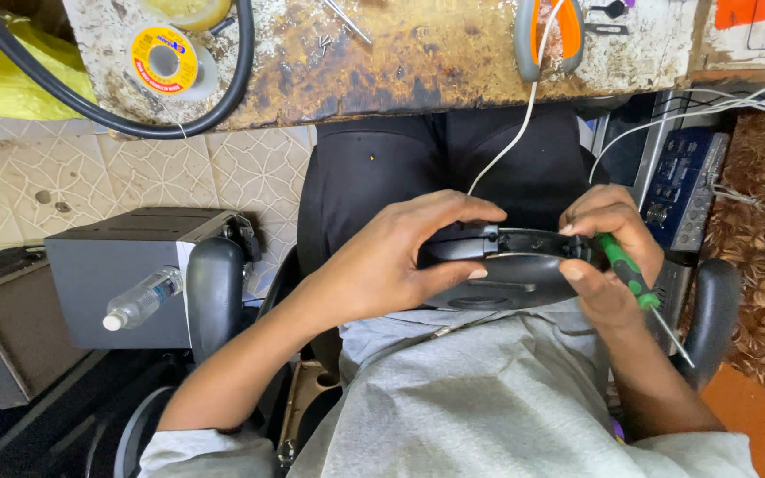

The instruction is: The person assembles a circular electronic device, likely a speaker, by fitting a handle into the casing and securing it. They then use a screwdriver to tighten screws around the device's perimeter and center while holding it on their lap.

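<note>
Over the lap, both hands grip a black casing, its long axis running 9 to 3 o'clock.
Left hand [391,257] wraps the casing [506,274] at its 9 o'clock end, fingers curled over the top edge; right hand [608,257] pinches the 3 o'clock end while pressing a green screwdriver [635,283] in its palm, blade pointing toward 5 o'clock.
</note>
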